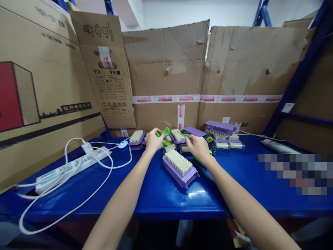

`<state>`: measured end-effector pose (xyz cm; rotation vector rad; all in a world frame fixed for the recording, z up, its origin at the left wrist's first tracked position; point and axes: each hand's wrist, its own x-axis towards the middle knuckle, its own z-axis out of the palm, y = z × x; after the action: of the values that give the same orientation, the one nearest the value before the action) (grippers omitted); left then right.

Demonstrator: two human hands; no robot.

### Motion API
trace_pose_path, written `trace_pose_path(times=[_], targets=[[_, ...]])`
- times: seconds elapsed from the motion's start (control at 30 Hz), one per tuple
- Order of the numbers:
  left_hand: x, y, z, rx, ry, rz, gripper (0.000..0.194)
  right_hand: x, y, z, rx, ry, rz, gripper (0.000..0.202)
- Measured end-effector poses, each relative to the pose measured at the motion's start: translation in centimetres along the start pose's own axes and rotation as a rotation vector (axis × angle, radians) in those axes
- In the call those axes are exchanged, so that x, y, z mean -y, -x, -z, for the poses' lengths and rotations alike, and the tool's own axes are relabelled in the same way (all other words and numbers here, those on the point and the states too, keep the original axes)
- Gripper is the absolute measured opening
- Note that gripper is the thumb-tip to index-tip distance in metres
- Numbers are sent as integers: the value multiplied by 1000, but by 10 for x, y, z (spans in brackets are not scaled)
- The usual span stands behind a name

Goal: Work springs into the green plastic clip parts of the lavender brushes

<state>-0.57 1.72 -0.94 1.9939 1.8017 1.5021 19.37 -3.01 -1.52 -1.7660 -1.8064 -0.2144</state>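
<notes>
My left hand [154,141] is closed on a bright green plastic piece [165,132], which sticks out past the fingertips; its exact kind is unclear. To the right, my right hand [197,147] has its fingers pinched together over the pile, and what they hold is hidden. Between the hands lies a purple brush [177,135] with cream bristles facing up. Nearer to me another purple brush [179,163] rests bristles up on the blue table [166,199]. A green part [199,160] shows below my right wrist.
More purple brushes [221,127] are stacked at the back right, above clear-cased rollers [229,145]. One purple brush [136,137] lies at the back left. A white power strip [73,168] with looping cables occupies the left side. Cardboard sheets [166,76] wall off the back.
</notes>
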Motion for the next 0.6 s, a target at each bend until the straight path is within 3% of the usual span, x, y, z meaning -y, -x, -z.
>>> trace_pose_path(times=[0.2,0.4,0.6], targets=[[4,2,0,65,-182,41,23,-1,0,-1,2,12,-28,32],[22,-1,-12,85,-190,-110,17,-2,-1,-1,16,5,-54,34],[28,3,-21,149,-230,-191,26,-5,-3,-2,33,-1,-62,41]])
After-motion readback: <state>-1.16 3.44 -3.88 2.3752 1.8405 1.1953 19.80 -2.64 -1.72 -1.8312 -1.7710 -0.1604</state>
